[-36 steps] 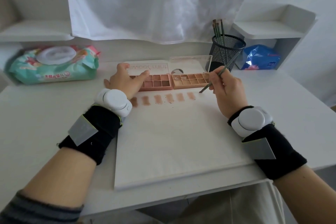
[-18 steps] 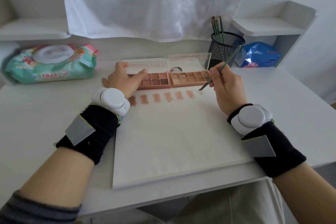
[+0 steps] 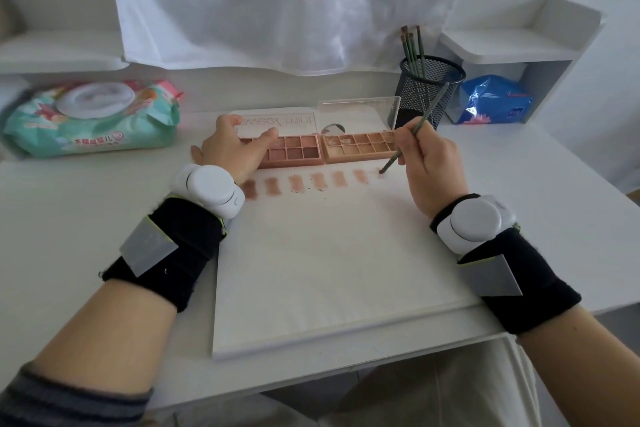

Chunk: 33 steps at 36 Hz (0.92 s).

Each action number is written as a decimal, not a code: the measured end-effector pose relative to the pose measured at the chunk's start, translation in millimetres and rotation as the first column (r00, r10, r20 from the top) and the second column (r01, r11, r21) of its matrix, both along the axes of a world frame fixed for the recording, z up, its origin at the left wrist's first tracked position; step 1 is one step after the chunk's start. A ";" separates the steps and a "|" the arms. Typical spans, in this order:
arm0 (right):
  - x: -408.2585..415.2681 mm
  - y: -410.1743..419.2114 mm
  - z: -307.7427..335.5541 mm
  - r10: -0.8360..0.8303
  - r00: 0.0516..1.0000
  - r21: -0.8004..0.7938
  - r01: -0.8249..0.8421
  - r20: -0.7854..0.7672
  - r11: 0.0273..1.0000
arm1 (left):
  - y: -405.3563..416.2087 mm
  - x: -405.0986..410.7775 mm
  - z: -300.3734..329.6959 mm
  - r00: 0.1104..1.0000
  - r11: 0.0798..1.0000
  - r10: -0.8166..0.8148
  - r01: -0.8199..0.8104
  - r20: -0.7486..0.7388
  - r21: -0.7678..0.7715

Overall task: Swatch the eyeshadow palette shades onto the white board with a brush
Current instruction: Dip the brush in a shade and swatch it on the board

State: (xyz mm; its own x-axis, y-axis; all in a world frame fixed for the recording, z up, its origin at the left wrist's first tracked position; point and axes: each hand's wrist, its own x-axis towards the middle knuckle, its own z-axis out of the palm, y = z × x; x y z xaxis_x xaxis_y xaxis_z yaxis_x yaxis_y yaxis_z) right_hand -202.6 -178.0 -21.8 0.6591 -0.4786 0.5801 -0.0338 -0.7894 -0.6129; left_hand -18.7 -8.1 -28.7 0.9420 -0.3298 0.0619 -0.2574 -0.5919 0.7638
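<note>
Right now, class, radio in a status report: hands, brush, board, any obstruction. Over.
Left hand steadying pink palette. Right hand gripping brush, tip on white board, past six swatches. Nothing in the way.

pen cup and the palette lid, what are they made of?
Pen cup: black wire mesh, likely painted metal; the brush handles inside show through its weave, matte. Palette lid: clear rigid plastic by the look; the desk shows through it, edges catch light, glossy. Neither is certain from sight alone.

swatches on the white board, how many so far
6 clear swatches run in a row along the white board top edge, below the palettes; a faint seventh is starting under the brush tip. The left hand may hide more.
</note>
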 end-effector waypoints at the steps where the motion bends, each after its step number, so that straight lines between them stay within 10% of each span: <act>1: 0.3 0.0 0.1 0.000 1.000 0.007 0.000 0.013 1.000 | -0.1 0.1 0.0 1.000 1.000 0.000 0.000 0.001 -0.001; 33: -2.8 4.5 1.0 -0.003 1.000 -0.022 0.004 0.018 1.000 | -0.1 0.5 -0.5 1.000 1.000 -0.004 0.004 -0.007 0.002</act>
